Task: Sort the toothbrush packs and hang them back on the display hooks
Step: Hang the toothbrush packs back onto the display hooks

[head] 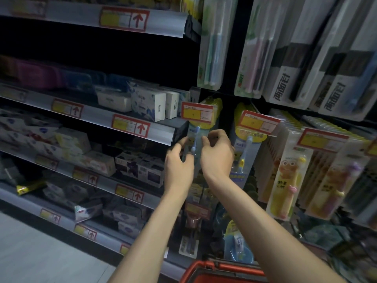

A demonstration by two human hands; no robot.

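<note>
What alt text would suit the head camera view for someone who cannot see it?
A person's left hand and right hand grip a blue toothbrush pack below a red-and-yellow price tag. More packs hang to the right, shelves of boxes stand left, a red basket below.

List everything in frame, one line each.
held pack: one, clear with blue brush, below left hook tag, between both hands
next pack: one in front, blue-yellow brush, hook to its right
cartoon packs: two rows, yellow, right
tall packs: several, white and grey, top right
price tags: many, red-yellow, hooks and shelf edges
boxes: many, mostly white, left shelves
shelves: four, grey, left
basket: one, red, bottom edge
left hand: grips held pack's left edge
right hand: pinches its right edge
</note>
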